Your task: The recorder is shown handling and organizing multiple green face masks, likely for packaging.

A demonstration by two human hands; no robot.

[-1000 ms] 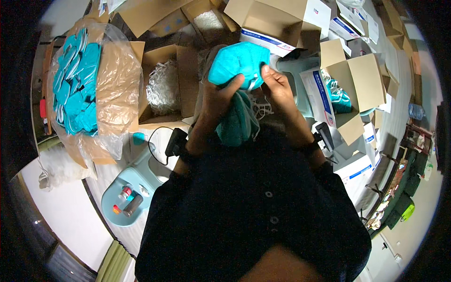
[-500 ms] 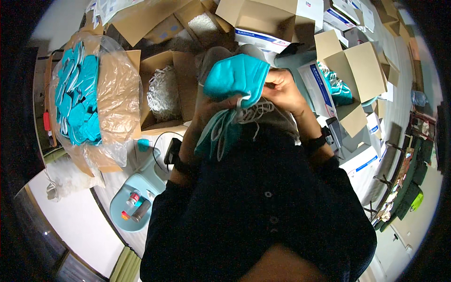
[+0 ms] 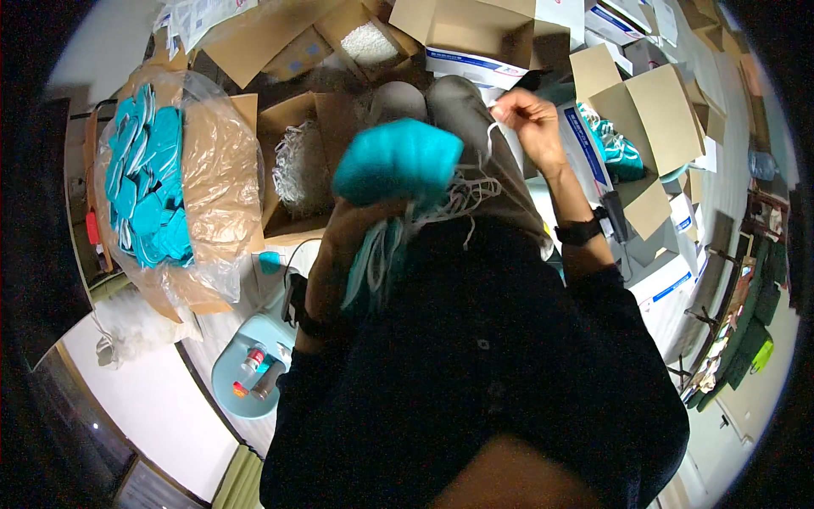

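A teal cup-shaped face mask (image 3: 398,161), blurred by motion, is held over my lap by my left hand (image 3: 360,222), whose fingers are mostly hidden under it. More teal masks with white straps (image 3: 370,267) hang below the same hand, against my dark shirt. To the right, my right hand (image 3: 534,127) is raised above my knee, thumb and fingers pinched on the end of a white elastic strap (image 3: 489,146). That strap runs down toward the mask. A loose bunch of white straps (image 3: 468,197) lies on my lap.
At left stands a plastic-lined carton (image 3: 222,178) of teal masks (image 3: 153,187). Beside it a carton (image 3: 339,114) holds white straps (image 3: 294,170). An open carton (image 3: 666,127) at right contains strapped masks (image 3: 623,157). A pale blue stool (image 3: 222,373) carries bottles (image 3: 252,360).
My right hand has moved from the mask up and to the right, drawing a white strap out. My left hand has shifted left and slightly down with the mask.
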